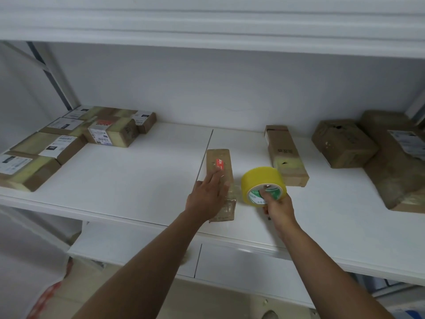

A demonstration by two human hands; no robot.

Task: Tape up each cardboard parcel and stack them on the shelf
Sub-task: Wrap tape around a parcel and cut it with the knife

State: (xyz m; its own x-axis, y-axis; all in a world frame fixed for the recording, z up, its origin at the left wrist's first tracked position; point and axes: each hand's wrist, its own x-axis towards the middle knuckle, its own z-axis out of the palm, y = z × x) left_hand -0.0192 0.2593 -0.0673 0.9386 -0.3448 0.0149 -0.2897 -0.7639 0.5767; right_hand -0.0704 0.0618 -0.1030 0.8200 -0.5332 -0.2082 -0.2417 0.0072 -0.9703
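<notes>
A long narrow cardboard parcel (219, 158) with a red sticker lies on the white shelf (128, 180), near its front edge. My left hand (208, 194) presses flat on top of it, fingers straight. Just to its right, my right hand (277, 207) grips a roll of yellow tape (261, 180) through its core, held upright above the shelf. A clear strip of tape seems to run from the roll onto the parcel's near end.
Several taped parcels (46, 146) are stacked at the shelf's left end. Another long parcel (285, 153) lies right of the tape, and bigger brown parcels (342, 143) sit at the far right. A lower shelf (230, 261) juts out below.
</notes>
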